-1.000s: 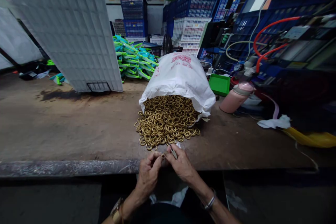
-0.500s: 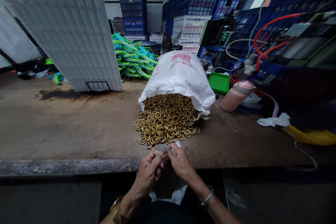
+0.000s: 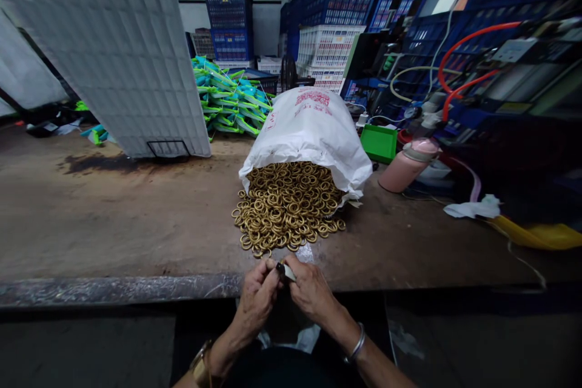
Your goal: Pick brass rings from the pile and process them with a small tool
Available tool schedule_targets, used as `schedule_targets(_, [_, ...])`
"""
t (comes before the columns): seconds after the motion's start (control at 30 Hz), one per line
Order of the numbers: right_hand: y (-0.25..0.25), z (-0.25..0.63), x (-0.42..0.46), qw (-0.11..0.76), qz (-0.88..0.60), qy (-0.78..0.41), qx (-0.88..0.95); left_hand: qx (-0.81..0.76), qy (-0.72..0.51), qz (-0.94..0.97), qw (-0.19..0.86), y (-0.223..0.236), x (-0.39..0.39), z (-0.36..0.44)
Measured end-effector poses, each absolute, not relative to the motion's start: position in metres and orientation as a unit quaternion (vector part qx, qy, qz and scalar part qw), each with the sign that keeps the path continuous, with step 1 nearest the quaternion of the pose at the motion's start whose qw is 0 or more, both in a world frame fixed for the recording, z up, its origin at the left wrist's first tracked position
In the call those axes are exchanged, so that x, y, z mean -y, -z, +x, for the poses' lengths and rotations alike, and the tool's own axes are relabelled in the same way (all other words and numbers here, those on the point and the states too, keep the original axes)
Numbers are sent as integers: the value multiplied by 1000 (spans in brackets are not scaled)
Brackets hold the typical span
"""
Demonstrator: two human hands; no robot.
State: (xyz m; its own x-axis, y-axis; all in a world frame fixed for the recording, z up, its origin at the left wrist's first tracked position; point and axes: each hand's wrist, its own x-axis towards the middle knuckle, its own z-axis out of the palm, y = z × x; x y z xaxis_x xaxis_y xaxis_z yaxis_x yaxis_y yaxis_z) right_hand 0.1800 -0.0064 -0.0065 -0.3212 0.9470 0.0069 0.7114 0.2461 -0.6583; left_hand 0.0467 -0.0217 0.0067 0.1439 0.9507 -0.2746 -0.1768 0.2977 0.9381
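Observation:
A pile of brass-coloured rings (image 3: 291, 212) spills from the mouth of a white woven sack (image 3: 313, 127) lying on its side. In front of it, at the table's near edge, my left hand (image 3: 258, 294) is closed in a pinch, apparently on one brass ring, mostly hidden by the fingertips. Close beside it, my right hand (image 3: 311, 291) is closed around a small pale tool (image 3: 289, 273) with a dark end. That dark end meets the left fingertips. The tool's exact kind is too small to make out.
A wooden table (image 3: 136, 218) carries a tall white quilted panel (image 3: 136, 60) at left. Behind are a green and turquoise heap (image 3: 231, 103) and stacked crates (image 3: 230, 18). To the right stand a green tray (image 3: 378, 143), a pink bottle (image 3: 409, 165) and a machine with red hoses (image 3: 468, 48).
The tool in my right hand has turned, so its dark end now points at my left fingertips. Both hands stay close together at the table edge; the ring pile looks unchanged.

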Motion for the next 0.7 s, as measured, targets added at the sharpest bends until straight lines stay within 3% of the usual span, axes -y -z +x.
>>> schedule_targets(0.23, [16, 189, -10, 136, -635, -197, 735, -437, -420, 385, 696, -9, 34, 45])
schedule_targets(0.5, [15, 202, -50, 260, -713, -129, 638, -389, -458, 249, 760, -7, 25, 42])
schedule_targets(0.7, [9, 199, -68, 249, -724, -112, 634, -377, -446, 159, 796, -8, 24, 37])
